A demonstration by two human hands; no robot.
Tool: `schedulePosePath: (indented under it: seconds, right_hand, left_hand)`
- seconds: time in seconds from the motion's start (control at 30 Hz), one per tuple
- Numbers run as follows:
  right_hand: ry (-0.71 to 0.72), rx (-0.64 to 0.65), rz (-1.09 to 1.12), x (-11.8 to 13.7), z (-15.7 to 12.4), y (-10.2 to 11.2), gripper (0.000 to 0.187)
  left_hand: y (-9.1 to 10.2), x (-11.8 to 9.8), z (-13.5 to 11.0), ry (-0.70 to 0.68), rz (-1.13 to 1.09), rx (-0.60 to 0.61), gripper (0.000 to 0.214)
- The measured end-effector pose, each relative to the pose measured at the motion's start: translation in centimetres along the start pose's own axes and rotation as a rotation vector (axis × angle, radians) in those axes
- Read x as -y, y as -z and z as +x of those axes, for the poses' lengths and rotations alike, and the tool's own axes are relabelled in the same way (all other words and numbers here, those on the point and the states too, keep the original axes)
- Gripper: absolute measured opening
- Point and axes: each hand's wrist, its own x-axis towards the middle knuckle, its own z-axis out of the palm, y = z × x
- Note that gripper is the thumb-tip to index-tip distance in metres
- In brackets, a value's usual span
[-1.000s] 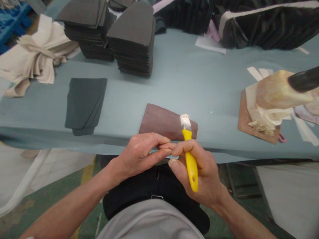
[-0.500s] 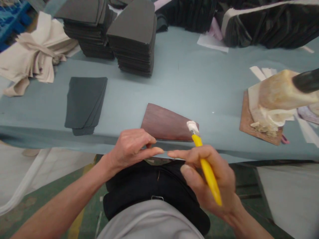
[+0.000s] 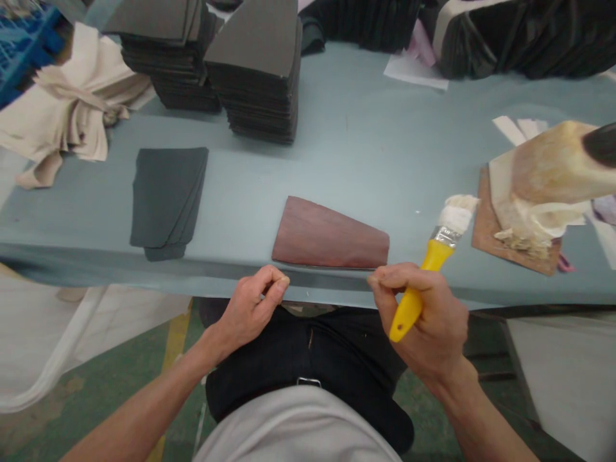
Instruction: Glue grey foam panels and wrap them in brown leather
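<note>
My right hand (image 3: 426, 314) is closed around the yellow handle of a paintbrush (image 3: 436, 256), its thumb and forefinger pressed together. The brush's white-coated bristles point up and to the right, clear of the table. My left hand (image 3: 255, 305) is at the table's front edge, thumb and forefinger pinched; whatever is between them, if anything, is hidden. Between and just beyond the hands, a reddish-brown tapered panel (image 3: 332, 234) lies flat along the edge. At the right stands a cream-crusted glue container (image 3: 553, 167) on a brown board (image 3: 481, 218), with dried clumps at its base.
Several dark cut pieces (image 3: 166, 199) lie fanned out at left. Behind them rise stacks of dark panels (image 3: 262, 90). Beige fabric strips (image 3: 81, 102) are heaped at far left, near a blue crate (image 3: 29, 51). Black bundled pieces (image 3: 529, 38) line the back of the blue-grey table (image 3: 356, 154).
My hands have moved apart, left hand leftward and right hand rightward. The brush has swung from over the brown panel toward the glue container. My left thumb and forefinger have closed together.
</note>
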Motion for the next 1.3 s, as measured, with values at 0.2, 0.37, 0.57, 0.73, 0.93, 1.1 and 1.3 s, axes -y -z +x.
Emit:
schedulePosePath:
  seconds: [0.2,0.37,0.57,0.73,0.93,1.1,1.3]
  right_hand:
    - [0.0,-0.042,-0.198,-1.3,-0.9,-0.3,0.011]
    - [0.079,-0.136,-0.342,-1.2,-1.4,-0.4,0.014]
    - [0.117,-0.016,-0.131,-0.7,-1.5,-0.3,0.014]
    - [0.108,0.027,-0.018,0.3,-1.7,-0.8,0.015]
    - [0.103,0.082,0.064,1.3,-1.6,-1.7,0.024]
    - [0.021,0.058,0.125,1.8,-1.0,-2.6,0.016]
    - [-0.011,0.098,0.156,2.6,0.2,-3.5,0.027]
  left_hand:
    - [-0.9,0.1,0.1,0.181,-0.386,0.001,0.051]
    - [-1.8,-1.4,0.6,0.288,-0.653,0.018,0.056]
    - [-2.4,-2.4,0.9,0.295,-0.773,0.042,0.066]
    - [-2.8,-2.7,0.9,0.3,-0.763,0.068,0.068]
    - [-3.2,-4.4,1.0,0.394,-1.041,0.169,0.053]
    - [-3.3,-4.8,1.0,0.482,-1.196,0.223,0.047]
    - [-3.5,-4.4,0.7,0.487,-1.083,0.248,0.053]
